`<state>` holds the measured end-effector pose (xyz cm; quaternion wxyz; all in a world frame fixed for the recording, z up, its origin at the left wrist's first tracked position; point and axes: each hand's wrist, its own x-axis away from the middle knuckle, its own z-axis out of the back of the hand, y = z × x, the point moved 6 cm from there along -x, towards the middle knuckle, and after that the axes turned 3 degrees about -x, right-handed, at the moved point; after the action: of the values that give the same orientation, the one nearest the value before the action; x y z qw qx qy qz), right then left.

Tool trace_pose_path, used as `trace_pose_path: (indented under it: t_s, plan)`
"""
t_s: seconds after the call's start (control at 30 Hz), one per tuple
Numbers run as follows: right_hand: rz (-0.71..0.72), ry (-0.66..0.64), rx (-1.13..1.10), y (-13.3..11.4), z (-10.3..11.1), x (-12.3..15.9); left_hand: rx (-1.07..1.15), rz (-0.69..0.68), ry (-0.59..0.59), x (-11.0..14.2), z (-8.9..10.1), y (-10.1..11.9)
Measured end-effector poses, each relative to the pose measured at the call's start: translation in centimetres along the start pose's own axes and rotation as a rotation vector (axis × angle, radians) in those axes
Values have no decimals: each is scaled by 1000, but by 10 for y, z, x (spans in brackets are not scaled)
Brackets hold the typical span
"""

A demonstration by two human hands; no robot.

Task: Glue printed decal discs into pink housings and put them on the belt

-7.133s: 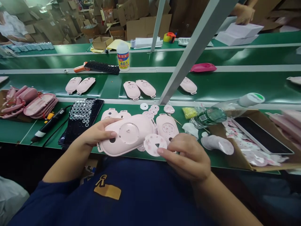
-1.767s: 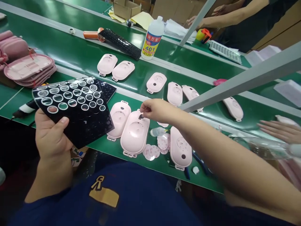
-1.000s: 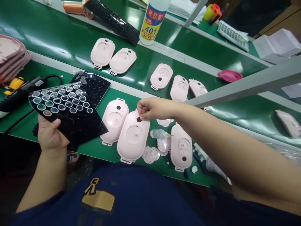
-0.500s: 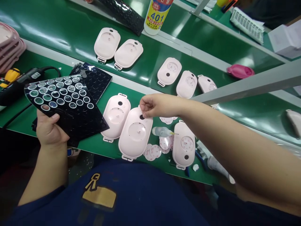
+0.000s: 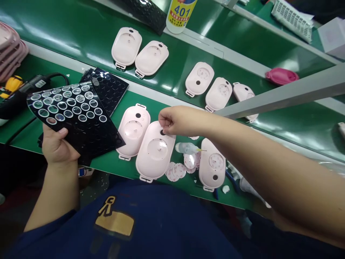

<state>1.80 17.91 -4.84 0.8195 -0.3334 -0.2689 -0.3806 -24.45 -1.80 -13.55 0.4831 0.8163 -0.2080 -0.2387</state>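
My left hand [image 5: 58,144] grips the lower left edge of a black sheet of round stickers [image 5: 88,136], thumb on top; rows of white-ringed circles show across its upper part. My right hand [image 5: 172,120] is closed with fingertips at the dark round spot [image 5: 162,132] near the top of a pale pink plastic shell [image 5: 153,162]. Whether anything sits between those fingertips is hidden. Beside it lies a second pink shell [image 5: 129,144], also with a dark spot. To the right rest a small needle-tipped bottle [image 5: 187,148], round patterned discs [image 5: 175,172] and another shell [image 5: 208,169] with a patterned disc in it.
A stack of black sheets [image 5: 113,91] lies behind the left hand. More pink shells [image 5: 126,46] stand on the raised shelf, near a 401 glue bottle [image 5: 179,18]. A grey metal bar [image 5: 283,90] crosses at right. A black-and-yellow tool [image 5: 35,86] with a cable lies far left.
The view has shifted slightly, so the shelf items appear higher and further right. My right hand stays at the shell's dark spot, and my left hand still holds the sheet.
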Motion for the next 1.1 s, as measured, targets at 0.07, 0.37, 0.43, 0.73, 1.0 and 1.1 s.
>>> trace_pose_path:
  t_s: [0.07, 0.37, 0.43, 0.73, 1.0, 1.1]
  plan:
    - [-21, -8, 34, 0, -1, 0, -1, 6, -3, 0, -1, -1]
    - [-68, 22, 114, 0, -3, 0, -37, 1, -26, -1, -9, 4]
    - [-53, 36, 149, -1, -3, -1, -43, 8, -9, -1, -8, 3]
    - [48, 332, 142, -4, 17, 25, -146, -88, 12, 15, -26, 40]
    - [845, 829, 156, -64, -7, 101, -221, 38, -233, 63, -87, 66]
    - [898, 1018, 216, -70, -20, 123, -293, 106, -437, 81, -108, 72]
